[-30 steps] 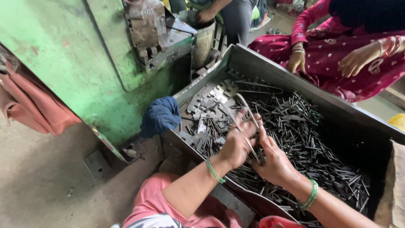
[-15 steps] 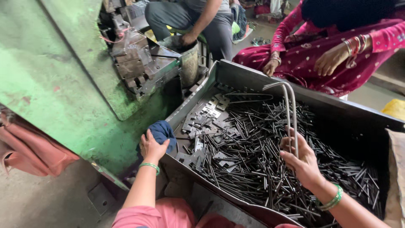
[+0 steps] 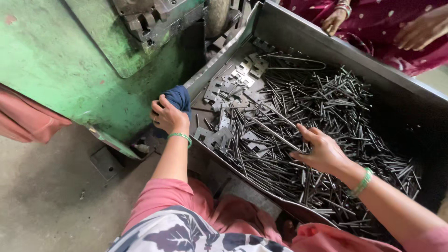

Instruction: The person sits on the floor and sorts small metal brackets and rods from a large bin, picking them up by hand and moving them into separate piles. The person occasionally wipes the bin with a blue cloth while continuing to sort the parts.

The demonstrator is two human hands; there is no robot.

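My left hand (image 3: pixel 169 116) grips a dark blue cloth (image 3: pixel 179 98) that hangs over the near left rim of a large grey metal tray (image 3: pixel 298 32). The tray is full of thin dark metal rods (image 3: pixel 336 102), with several flat stamped metal plates (image 3: pixel 233 86) in its left part. My right hand (image 3: pixel 322 151) rests on the rod pile near the tray's middle, fingers closed around a long thin rod (image 3: pixel 273 133) that slants up to the left. A bent U-shaped rod (image 3: pixel 298 63) lies on the pile at the far side. Both wrists wear green bangles.
A green machine body (image 3: pixel 70 60) with a worn grey metal die block (image 3: pixel 149 21) stands left of the tray. Another person in a maroon dotted garment sits beyond the tray, one of their hands (image 3: pixel 333 21) on its far rim. Bare concrete floor (image 3: pixel 42 196) lies at lower left.
My left hand went from the rod pile to the blue cloth on the rim. My right hand lowered from holding the bent U-shaped rod up; that rod now lies on the far pile.
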